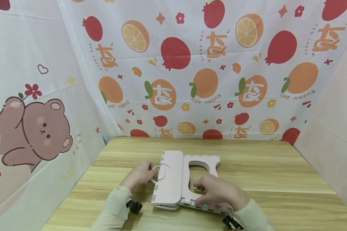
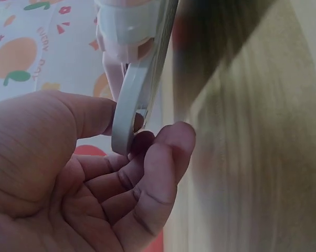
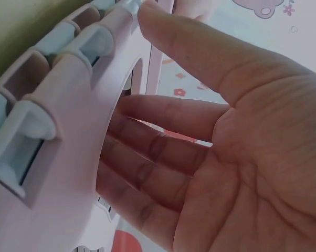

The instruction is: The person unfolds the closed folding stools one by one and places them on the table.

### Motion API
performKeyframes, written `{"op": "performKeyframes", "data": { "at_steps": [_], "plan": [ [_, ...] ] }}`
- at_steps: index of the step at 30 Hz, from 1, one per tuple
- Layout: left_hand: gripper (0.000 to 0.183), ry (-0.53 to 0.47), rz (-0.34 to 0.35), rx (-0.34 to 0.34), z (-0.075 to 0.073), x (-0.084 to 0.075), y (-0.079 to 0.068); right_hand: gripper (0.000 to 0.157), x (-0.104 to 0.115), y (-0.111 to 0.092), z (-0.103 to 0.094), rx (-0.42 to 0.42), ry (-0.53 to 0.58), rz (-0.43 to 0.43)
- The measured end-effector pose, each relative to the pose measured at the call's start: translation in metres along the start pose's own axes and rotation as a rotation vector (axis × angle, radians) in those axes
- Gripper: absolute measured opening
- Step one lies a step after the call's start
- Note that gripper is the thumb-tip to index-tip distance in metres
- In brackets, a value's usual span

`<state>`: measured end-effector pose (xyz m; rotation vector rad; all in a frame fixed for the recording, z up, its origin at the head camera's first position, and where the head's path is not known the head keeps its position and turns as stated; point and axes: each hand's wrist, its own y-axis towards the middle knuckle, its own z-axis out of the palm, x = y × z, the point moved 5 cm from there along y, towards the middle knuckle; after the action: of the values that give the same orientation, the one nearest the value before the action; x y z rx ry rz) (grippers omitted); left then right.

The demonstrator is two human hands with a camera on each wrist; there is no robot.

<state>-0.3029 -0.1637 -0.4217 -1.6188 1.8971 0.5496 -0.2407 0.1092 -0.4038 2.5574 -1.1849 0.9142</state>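
Note:
A pink and white folding stool (image 1: 171,181) lies on the wooden table, partly folded, with hinges along its edges. My left hand (image 1: 139,175) pinches the white ring-shaped handle (image 2: 127,102) at the stool's left side between thumb and fingers. On the right, my right hand (image 1: 221,191) grips the leg panel (image 3: 76,163) near its large oval opening. Its fingers reach into that opening, while the thumb lies by the hinged near edge. The fingertips of the right hand are partly hidden behind the panel in the right wrist view.
The wood-grain table (image 1: 271,179) extends around the stool. Fruit-printed cloth (image 1: 191,106) hangs behind the table, and a cloth with a bear print (image 1: 43,128) hangs on the left. Another pale cloth (image 1: 332,144) borders the right. Dark wrist cameras (image 1: 134,207) sit at both cuffs.

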Motion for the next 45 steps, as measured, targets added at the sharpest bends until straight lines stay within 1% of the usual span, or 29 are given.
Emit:
{"op": "performKeyframes", "data": {
  "at_steps": [3,8,10,13,17,20,25,32,35,39,42,45],
  "plan": [
    [0.022,-0.038,0.0,0.0,-0.001,0.0,0.0,0.029,0.003,-0.002,0.002,-0.005,0.001,0.005],
    [0.018,-0.084,0.001,-0.013,-0.003,-0.001,0.0,0.045,0.005,-0.002,0.002,-0.037,-0.037,0.0],
    [0.018,-0.097,0.014,-0.03,-0.005,-0.003,0.001,0.047,0.007,-0.002,0.001,-0.053,-0.054,-0.009],
    [0.019,-0.139,0.017,-0.052,-0.009,-0.006,0.0,0.044,0.008,-0.002,-0.001,-0.076,-0.069,-0.026],
    [0.02,-0.211,-0.007,-0.075,-0.015,-0.007,0.001,0.034,0.01,-0.002,-0.002,-0.108,-0.094,-0.048],
    [0.02,-0.256,-0.022,-0.088,-0.018,-0.008,0.001,0.03,0.01,-0.002,-0.004,-0.134,-0.116,-0.05],
    [0.024,-0.306,-0.036,-0.105,-0.021,-0.012,0.0,0.031,0.013,-0.003,-0.005,-0.165,-0.135,-0.046],
    [0.026,-0.376,-0.061,-0.163,-0.029,-0.019,-0.002,0.028,0.02,-0.003,-0.008,-0.211,-0.206,-0.09],
    [0.026,-0.395,-0.043,-0.209,-0.034,-0.024,-0.002,0.027,0.022,-0.003,-0.009,-0.237,-0.228,-0.095],
    [0.027,-0.411,0.006,-0.272,-0.041,-0.031,-0.001,0.025,0.024,-0.002,-0.01,-0.259,-0.234,-0.087],
    [0.027,-0.417,0.031,-0.305,-0.046,-0.035,-0.003,0.025,0.025,-0.002,-0.011,-0.258,-0.217,-0.084],
    [0.026,-0.412,0.056,-0.323,-0.049,-0.04,-0.006,0.027,0.027,-0.001,-0.011,-0.251,-0.193,-0.093]
  ]
}}
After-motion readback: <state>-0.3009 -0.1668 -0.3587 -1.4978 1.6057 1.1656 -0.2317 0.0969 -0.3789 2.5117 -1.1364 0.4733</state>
